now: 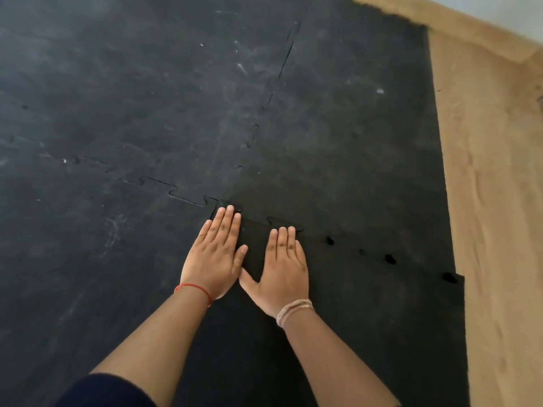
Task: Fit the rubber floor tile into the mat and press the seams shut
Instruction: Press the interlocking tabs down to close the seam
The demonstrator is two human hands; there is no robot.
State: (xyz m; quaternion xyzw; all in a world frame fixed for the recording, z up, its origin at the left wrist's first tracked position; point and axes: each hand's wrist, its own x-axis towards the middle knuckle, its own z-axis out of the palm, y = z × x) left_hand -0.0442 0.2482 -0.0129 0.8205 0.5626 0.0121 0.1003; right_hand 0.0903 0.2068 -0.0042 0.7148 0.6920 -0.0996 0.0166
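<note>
A black rubber floor tile (367,318) lies at the near right corner of the black interlocking mat (147,98). Both hands rest flat, palms down, on the tile's far left corner. The fingertips of my left hand (216,254) reach the corner where four tiles meet. My right hand (283,268) lies just to its right, fingertips at the jigsaw seam (282,223) along the tile's far edge. Along that seam to the right, several dark gaps (389,259) show between the tabs. The tile's right end juts slightly past the mat's edge.
Bare tan floor (493,201) runs along the right side of the mat. A narrow open slit (289,55) shows in the seam between the two far tiles. A white wall base appears at the top right corner.
</note>
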